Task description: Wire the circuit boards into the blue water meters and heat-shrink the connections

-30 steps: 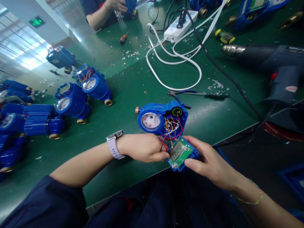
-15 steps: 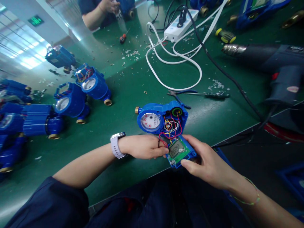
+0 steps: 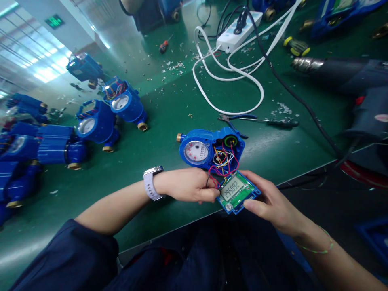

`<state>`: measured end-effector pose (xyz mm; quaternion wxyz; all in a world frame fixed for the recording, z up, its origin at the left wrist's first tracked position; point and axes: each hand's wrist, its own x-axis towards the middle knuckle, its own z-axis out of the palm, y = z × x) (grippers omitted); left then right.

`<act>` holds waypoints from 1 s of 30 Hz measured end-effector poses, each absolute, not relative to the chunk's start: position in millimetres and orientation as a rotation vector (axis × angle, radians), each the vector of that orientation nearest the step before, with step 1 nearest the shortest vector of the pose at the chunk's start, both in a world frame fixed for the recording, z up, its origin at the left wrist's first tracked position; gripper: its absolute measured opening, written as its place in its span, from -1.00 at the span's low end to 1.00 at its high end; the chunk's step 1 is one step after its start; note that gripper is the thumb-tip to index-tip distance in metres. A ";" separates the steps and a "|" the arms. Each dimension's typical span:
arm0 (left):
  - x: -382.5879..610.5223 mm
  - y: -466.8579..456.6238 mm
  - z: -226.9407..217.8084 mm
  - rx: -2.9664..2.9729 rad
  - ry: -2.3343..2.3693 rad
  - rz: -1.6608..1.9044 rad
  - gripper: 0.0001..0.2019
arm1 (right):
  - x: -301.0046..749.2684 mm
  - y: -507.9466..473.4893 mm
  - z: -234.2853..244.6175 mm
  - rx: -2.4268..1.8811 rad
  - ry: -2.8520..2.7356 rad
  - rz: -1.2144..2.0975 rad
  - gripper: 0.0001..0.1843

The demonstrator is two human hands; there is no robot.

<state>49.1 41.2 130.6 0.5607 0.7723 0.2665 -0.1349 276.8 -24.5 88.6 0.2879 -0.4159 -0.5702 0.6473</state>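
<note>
A blue water meter [image 3: 195, 150] lies on the green table with its wiring compartment uncovered. Coloured wires [image 3: 222, 159] run from it to a green circuit board with a lit-grey number display [image 3: 232, 190], set in a blue frame. My right hand [image 3: 273, 204] grips the board's frame along its right side, thumb on the near edge. From the left, my left hand [image 3: 194, 186] is closed at the board's left edge, thumb and fingers pinched near the red and black wires. Whether it holds the board or a wire is hidden.
Pliers [image 3: 233, 121] and a thin screwdriver [image 3: 281, 123] lie behind the meter. A heat gun [image 3: 342, 76] lies at right, below a yellow-black screwdriver [image 3: 296, 46]. White cable loops lead to a power strip [image 3: 239, 32]. Several blue meters [image 3: 129, 103] stand at left.
The board has tilted flatter towards me, so its display faces up more plainly. Both hands stay at it. The whole view has shifted slightly, and the other person's hand at the back has moved away.
</note>
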 end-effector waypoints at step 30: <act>29.4 28.5 125.5 1.889 0.758 -0.004 -0.69 | 264.0 -38.3 73.5 -1.096 -1.589 1.356 -0.50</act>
